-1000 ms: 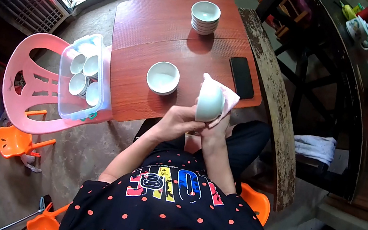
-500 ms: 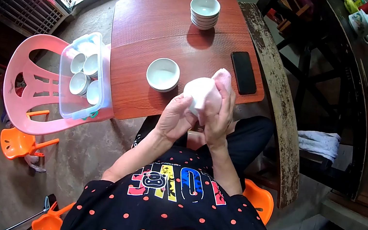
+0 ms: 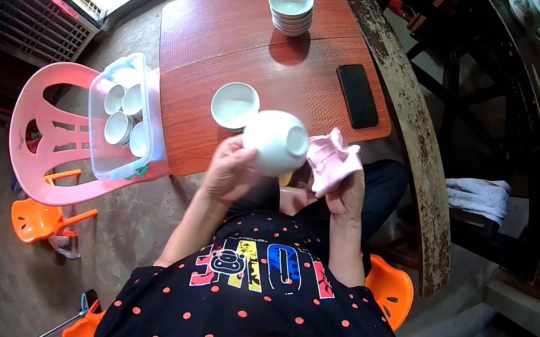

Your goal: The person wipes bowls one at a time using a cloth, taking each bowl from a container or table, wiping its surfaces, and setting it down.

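Observation:
A white bowl point(image 3: 273, 142) is tipped on its side above the table's near edge, its foot facing right. My left hand point(image 3: 230, 170) grips it by the rim. To the right, my right hand point(image 3: 345, 192) is closed around a crumpled pale pink cloth point(image 3: 330, 161), a little apart from the bowl. Just behind the held bowl, another white bowl point(image 3: 235, 105) stands upright on the red-brown table point(image 3: 195, 61). Farther back is a stack of several white bowls point(image 3: 291, 10).
A black phone point(image 3: 357, 96) lies near the table's right edge. On the left, a clear plastic bin point(image 3: 99, 156) of white bowls and cups rests on a pink chair point(image 3: 39, 128). A worn wooden bench point(image 3: 402, 112) runs along the right side. Orange stools point(image 3: 33, 221) stand on the floor.
The cloth has come off the bowl. My hands have moved apart, the left keeping the bowl, now turned with its foot to the right, the right keeping the cloth. The view has shifted slightly.

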`<state>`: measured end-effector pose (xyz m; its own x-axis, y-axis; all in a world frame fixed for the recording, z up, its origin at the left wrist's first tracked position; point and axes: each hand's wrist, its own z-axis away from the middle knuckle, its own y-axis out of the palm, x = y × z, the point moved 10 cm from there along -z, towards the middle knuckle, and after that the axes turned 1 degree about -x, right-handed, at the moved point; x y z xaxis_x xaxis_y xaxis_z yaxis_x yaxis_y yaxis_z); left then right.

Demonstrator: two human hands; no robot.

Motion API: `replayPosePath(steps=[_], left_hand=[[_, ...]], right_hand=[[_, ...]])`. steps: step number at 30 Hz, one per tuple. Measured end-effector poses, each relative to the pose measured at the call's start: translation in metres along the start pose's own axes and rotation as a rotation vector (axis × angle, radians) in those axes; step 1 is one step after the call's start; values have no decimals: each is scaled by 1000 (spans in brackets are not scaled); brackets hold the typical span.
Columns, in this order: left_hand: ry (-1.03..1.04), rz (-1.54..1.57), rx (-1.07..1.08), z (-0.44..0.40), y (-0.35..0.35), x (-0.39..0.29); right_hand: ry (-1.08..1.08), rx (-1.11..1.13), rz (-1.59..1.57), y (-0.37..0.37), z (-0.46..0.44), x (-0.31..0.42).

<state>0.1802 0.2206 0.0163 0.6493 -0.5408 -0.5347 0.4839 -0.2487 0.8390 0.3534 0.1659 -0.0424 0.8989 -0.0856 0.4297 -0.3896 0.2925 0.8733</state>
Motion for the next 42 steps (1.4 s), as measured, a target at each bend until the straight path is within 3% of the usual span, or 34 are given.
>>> replayPosePath(steps=[2, 3, 4, 8, 10, 13, 14, 18, 24, 27, 34, 37, 38, 41, 42], left_hand=[[120, -326, -50, 5, 3, -39], [169, -534, -93, 7, 0, -57], [197, -780, -124, 7, -2, -70], [228, -1546, -222, -2, 7, -88], [180, -1921, -184, -9, 1, -83], [465, -2113, -19, -19, 3, -76], [398, -2187, -6, -24, -4, -71], [384, -2297, 66, -29, -5, -62], [311, -2358, 133, -29, -7, -56], [287, -2395, 166, -28, -10, -52], [233, -2371, 155, -26, -27, -46], [247, -2353, 155, -23, -25, -47], [204, -2310, 170, -24, -24, -49], [409, -2260, 137, -20, -19, -62], [452, -2167, 71, -14, -9, -79]], right_hand=[[197, 149, -339, 1, 0, -12], [129, 34, -350, -40, -6, -13], [119, 96, -353, -59, -8, -19], [154, -151, -329, -90, 3, -43], [166, -30, -348, -91, 7, -53], [288, -37, -355, -109, 10, -72], [307, 55, -386, -104, 6, -75], [273, 9, -352, -118, 2, -74], [351, 79, -547, -105, -1, -82], [289, 132, -397, -95, 1, -72], [281, -89, -366, -147, -5, -86], [246, -37, -225, -136, -2, -79], [232, -162, -196, -156, -3, -81], [229, -88, -141, -137, -3, -79], [247, 74, -236, -126, -7, -81]])
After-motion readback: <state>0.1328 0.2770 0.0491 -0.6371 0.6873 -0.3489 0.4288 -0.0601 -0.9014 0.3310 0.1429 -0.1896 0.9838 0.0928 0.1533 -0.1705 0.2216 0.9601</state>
